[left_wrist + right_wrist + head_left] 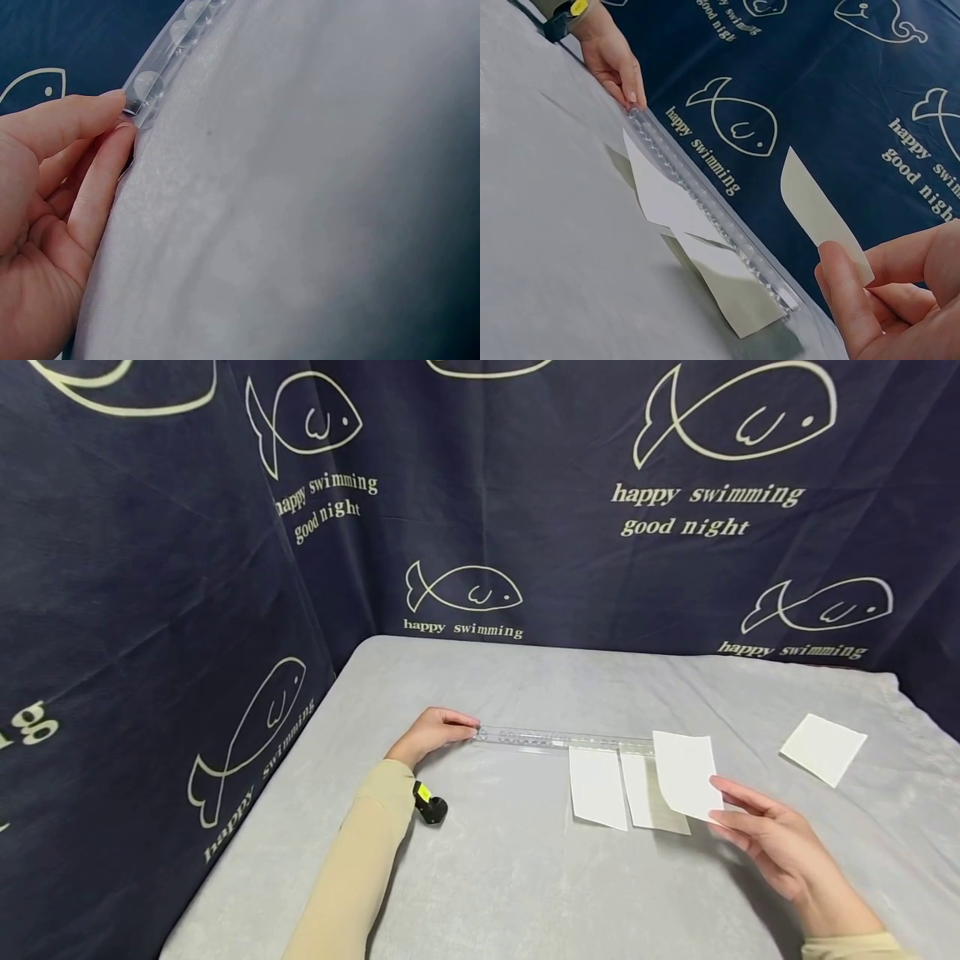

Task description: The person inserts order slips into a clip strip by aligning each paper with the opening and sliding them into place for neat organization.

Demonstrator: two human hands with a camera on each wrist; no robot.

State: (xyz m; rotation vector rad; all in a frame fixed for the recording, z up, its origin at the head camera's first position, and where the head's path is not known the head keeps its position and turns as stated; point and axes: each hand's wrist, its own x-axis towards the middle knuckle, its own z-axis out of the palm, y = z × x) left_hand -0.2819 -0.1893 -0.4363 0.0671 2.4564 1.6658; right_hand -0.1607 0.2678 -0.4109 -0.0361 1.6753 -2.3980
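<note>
Two hands at work. Right hand [780,843]: thumb and fingers [847,300] pinched the lower corner of a white paper card [684,774], held lifted off the bench [510,877] and tilted, its top edge near the right end of the clear plastic strip [562,741]. Left hand [431,735]: fingertips [120,135] pinched the left end of that strip, holding it flat on the grey cloth.

Two more paper cards [597,787] lay under the strip's right half, side by side, tops tucked beneath it. One further card [822,747] lay well apart, toward the right edge of the bench.

Handling note, as a judgement: the strip wants steady pressure at its left end so it does not swivel; the held card wants to go in square, just beside the tucked pair, gripped lightly to avoid creasing.

One small black and yellow device [429,804] sat strapped at the left wrist.
</note>
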